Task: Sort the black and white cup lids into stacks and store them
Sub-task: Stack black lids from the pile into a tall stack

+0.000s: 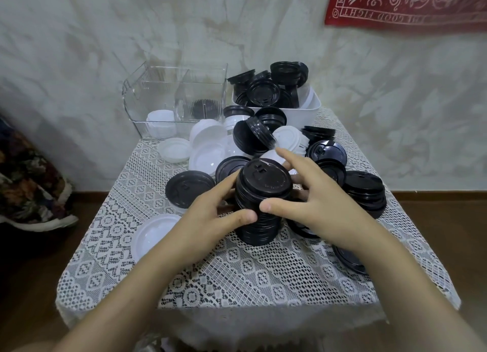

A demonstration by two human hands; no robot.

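Observation:
A tall stack of black lids [262,193] stands in the middle of the lace-covered table [237,272]. My left hand [210,214] grips its left side and my right hand [311,201] grips its right side, thumbs meeting at the front. Loose black lids [188,188] and white lids [205,159] lie scattered behind and beside the stack. One white lid [152,233] rests left of my left wrist. A short black stack [365,193] sits to the right.
A clear divided bin [174,101] at the back left holds a small white stack [159,124] and black lids. A white tub [303,109] at the back is heaped with black lids. Behind stands the wall; floral fabric lies on the floor at left.

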